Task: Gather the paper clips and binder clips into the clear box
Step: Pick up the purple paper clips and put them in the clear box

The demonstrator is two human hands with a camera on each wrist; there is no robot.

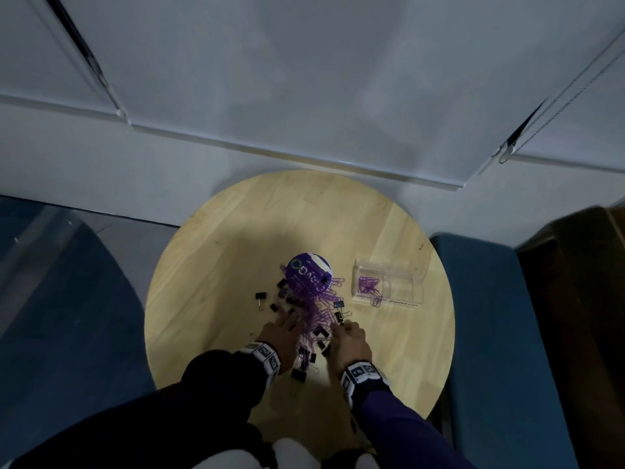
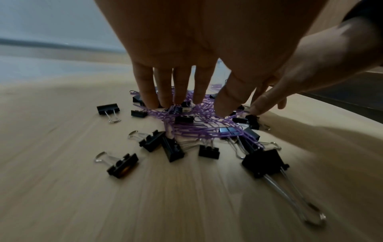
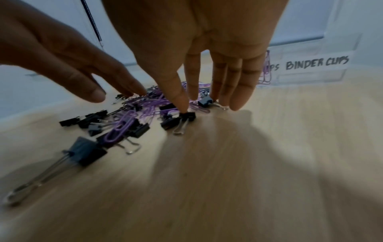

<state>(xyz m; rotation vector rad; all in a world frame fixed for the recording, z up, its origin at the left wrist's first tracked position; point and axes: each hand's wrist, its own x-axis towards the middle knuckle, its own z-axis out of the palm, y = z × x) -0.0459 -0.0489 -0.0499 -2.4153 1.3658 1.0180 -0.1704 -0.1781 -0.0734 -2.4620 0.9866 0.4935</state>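
Observation:
A heap of purple paper clips mixed with black binder clips lies in the middle of the round wooden table. My left hand and right hand flank the near end of the heap, palms down. In the left wrist view the left hand has straight fingers touching the paper clips. My right hand also has straight fingers, one tip on a small binder clip. The clear box stands to the right, with a few paper clips in its left compartment.
A purple round tub lies tipped at the far end of the heap. A large binder clip lies nearest me. The box label reads BINDER CLIPS. Blue seats border the table left and right, a wall behind.

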